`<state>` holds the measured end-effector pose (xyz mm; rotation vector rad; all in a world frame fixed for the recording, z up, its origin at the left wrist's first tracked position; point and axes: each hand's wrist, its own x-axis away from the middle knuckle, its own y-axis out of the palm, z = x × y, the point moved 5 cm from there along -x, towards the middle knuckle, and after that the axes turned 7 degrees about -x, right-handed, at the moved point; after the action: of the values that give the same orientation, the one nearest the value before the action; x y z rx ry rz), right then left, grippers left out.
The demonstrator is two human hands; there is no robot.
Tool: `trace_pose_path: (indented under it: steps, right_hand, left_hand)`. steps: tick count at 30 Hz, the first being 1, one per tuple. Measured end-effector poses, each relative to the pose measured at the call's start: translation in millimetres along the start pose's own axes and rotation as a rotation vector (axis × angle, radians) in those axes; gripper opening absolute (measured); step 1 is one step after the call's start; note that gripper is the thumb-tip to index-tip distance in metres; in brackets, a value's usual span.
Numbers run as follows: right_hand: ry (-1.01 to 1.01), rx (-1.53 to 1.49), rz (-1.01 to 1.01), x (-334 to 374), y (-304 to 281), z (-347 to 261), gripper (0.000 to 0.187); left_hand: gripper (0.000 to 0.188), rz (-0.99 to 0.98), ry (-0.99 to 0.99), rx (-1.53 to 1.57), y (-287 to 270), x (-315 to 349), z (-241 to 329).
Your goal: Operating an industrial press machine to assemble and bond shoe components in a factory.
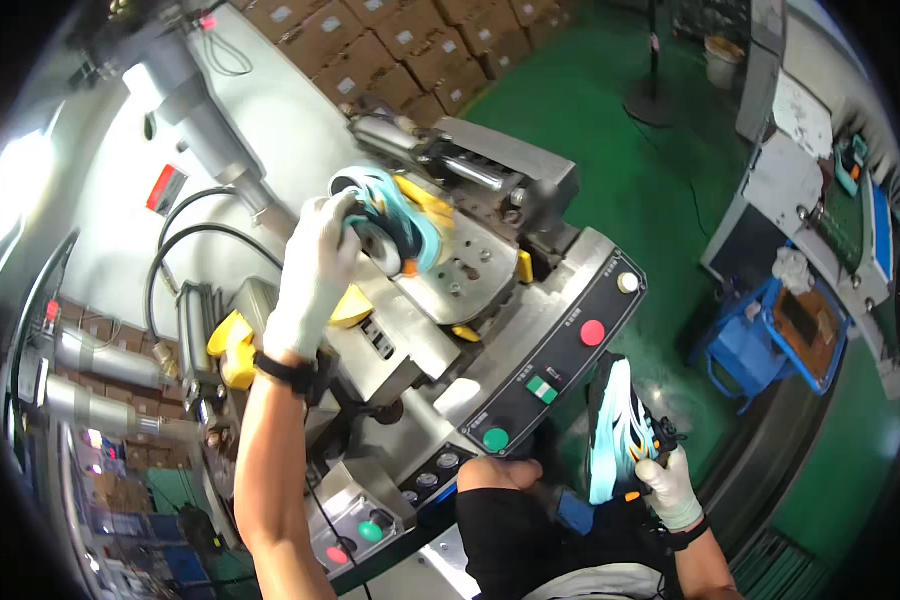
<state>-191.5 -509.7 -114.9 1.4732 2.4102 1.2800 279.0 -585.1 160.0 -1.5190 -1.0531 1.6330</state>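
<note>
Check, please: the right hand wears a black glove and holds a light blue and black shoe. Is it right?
The right hand holds the light blue and black shoe, but the glove is white, not black, as the head view shows.

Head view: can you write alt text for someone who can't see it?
A gloved left hand grips a light-blue-and-black sneaker at a metal machine, while the gloved right hand holds a second sneaker at lower right. The machine's control panel has a red button; stacked cardboard boxes stand beyond.
</note>
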Motion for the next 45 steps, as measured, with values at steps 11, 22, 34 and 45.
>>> trace_pose_path:
  steps: [11, 22, 34, 45]
  right_hand:
    - [-0.459, 0.570, -0.312, -103.2, 218.7, -93.3, 0.039]
    - [-0.215, 1.620, -0.292, -419.7, 396.8, -26.2, 0.044]
    - [-0.105, 2.119, -0.353, -442.5, 379.5, 20.6, 0.055]
    - [-0.873, 1.527, -0.712, -66.1, 292.6, 73.6, 0.078]
  left_hand:
    - [0.046, -0.876, -0.247, 0.591, -155.2, 400.5, 135.6]
    - [0.055, -0.726, -0.875, 0.385, -99.5, 722.1, 83.3]
    - [0.071, -0.135, -1.542, 0.353, -49.2, 766.2, 102.7]
    - [0.070, 0.006, -1.793, 0.386, -5.5, 865.5, 107.7]
